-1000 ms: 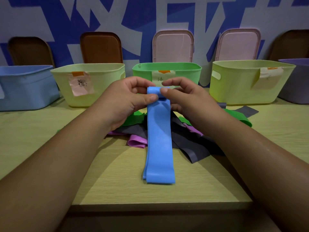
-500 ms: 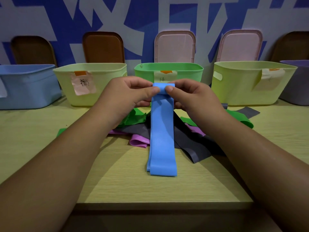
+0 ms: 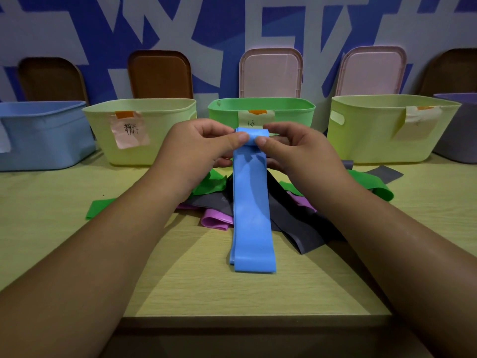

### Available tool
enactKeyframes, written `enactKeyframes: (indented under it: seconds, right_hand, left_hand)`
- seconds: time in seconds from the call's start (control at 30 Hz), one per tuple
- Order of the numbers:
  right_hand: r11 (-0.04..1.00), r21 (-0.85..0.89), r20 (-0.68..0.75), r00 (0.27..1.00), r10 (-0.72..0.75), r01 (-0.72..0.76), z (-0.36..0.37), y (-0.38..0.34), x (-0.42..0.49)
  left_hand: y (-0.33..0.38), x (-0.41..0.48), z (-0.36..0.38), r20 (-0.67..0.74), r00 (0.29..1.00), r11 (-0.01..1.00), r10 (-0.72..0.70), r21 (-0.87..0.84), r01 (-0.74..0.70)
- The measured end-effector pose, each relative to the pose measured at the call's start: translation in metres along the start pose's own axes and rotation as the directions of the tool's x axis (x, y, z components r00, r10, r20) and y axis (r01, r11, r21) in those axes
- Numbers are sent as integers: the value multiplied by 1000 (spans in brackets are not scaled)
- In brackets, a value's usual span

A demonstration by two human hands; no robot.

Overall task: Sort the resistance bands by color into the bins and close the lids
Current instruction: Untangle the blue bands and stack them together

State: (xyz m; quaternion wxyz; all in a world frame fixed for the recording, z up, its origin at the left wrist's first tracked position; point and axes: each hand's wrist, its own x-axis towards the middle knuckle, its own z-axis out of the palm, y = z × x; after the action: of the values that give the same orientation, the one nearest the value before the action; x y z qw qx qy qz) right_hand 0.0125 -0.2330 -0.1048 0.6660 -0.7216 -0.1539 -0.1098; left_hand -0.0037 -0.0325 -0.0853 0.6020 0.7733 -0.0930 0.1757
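Rolling step, by the look of the curl at the far end. Left hand (image 3: 198,143) pinching the rolled top of the blue band (image 3: 251,215) between thumb and curled fingers, right hand (image 3: 296,148) clamped on it likewise; tail flat on the table (image 3: 258,293), across the other bands (image 3: 291,220). Keep edges level, roll evenly toward the body, then carry left to the blue bin (image 3: 38,135). Handwriting on the pink label (image 3: 130,130) not surely readable; middle label (image 3: 255,119) seemingly 绿; right label (image 3: 413,122) folded, illegible.
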Motion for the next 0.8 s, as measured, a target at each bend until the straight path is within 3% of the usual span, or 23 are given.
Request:
enactKeyframes:
  seconds: [0.23, 0.5, 0.8]
  right_hand:
    - [979, 192, 21, 997, 68, -71, 0, 0, 3]
    - [963, 253, 104, 992, 71, -96, 0, -2, 0]
    - [965, 259, 100, 995, 21, -47, -5, -4, 1]
  left_hand:
    - [0, 2, 3, 45, 997, 973, -68, -217, 76]
    - [-5, 4, 0, 146, 980, 938, -135, -301, 174]
    - [-7, 5, -2, 147, 974, 960, -174, -195, 201]
